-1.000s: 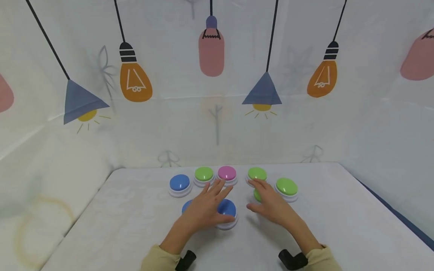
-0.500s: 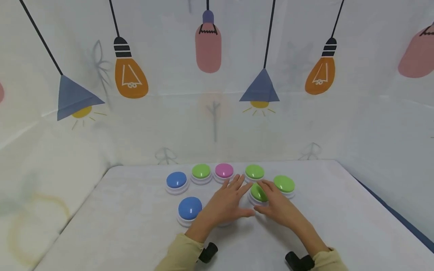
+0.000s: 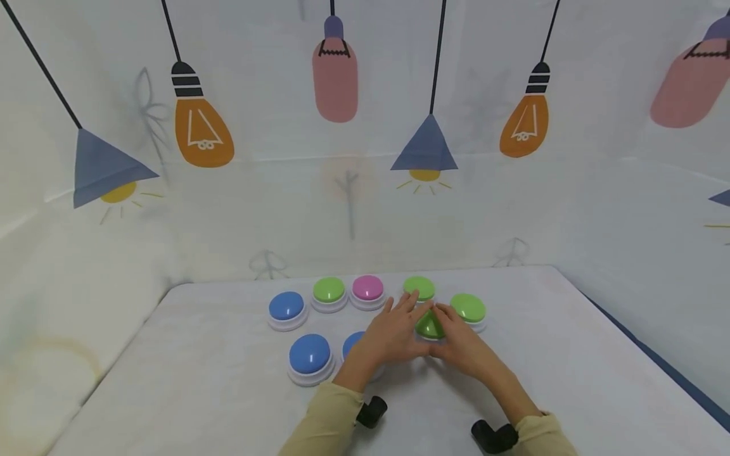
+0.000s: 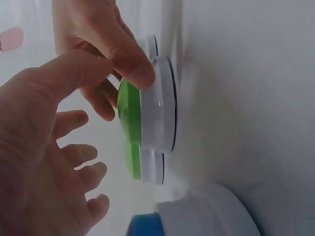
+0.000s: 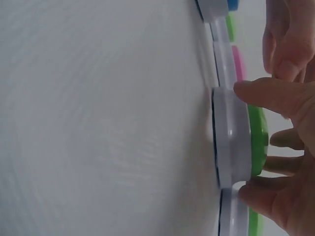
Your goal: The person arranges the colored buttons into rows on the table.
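A green push button (image 3: 429, 325) with a white base stands on the table. My right hand (image 3: 463, 345) grips it, the thumb against the near side of its base and the other fingers round its far and right sides. In the right wrist view, this green button (image 5: 258, 140) sits between thumb and fingers. My left hand (image 3: 393, 334) is just left of it, fingers spread and slightly bent, holding nothing; its thumb overlaps the right thumb in the head view. In the left wrist view, the left hand (image 4: 44, 132) is apart from the green dome (image 4: 129, 110).
Two more green buttons (image 3: 419, 287) (image 3: 468, 307) stand behind and right of the gripped one. To the left are a pink button (image 3: 367, 287), another green button (image 3: 329, 289) and blue buttons (image 3: 287, 305) (image 3: 310, 353), one partly behind the left hand. A printed cloth wall (image 3: 274, 209) backs the table (image 3: 188, 380).
My left hand has moved right, from over the blue buttons to beside the green button and right hand. My right hand has come down round the green button. The head view has turned slightly right.
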### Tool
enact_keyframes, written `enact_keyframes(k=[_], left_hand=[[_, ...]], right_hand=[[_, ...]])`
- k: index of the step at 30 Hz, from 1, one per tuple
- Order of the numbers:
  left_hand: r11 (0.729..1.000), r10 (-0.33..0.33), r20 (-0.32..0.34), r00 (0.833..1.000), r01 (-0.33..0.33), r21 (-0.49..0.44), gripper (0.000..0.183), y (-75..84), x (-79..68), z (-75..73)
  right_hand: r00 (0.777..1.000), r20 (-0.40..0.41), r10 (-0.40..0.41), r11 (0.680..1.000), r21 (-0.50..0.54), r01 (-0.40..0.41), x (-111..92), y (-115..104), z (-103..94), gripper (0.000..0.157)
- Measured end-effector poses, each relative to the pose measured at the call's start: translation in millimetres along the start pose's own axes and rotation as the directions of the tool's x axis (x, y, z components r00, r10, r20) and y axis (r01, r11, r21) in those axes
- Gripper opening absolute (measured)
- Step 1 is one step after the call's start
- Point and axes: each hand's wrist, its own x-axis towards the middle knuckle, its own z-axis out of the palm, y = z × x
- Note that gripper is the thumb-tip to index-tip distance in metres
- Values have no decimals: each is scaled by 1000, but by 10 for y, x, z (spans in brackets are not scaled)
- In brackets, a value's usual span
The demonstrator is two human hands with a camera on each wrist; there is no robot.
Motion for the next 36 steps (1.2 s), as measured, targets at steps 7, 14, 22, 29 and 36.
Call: enact_keyframes(k=[7,14,22,29,36], left_hand=[[999,-49,23,999,49,-8,78,-30,36,51],[998,-60,33,998,61,-11,78,-85,42,137],[998,-53,47,997,54,-28,77,-79,52,202],[997,-70,70,995,72,-28,80,-60,40,166],[995,-76,62,995,80,-55,78,-109,5,151]], right_hand=[[1000,3,25,999,45,-26,30,46,38,78],[999,-36,0,999,46,2,42,111,84,73],[995,-86,-43,999,24,45,51,152,86,68],[993,-103,-55,996,63,61,34,106,18,66],[995,-88,-49,997,62,55,41,78,11,68]])
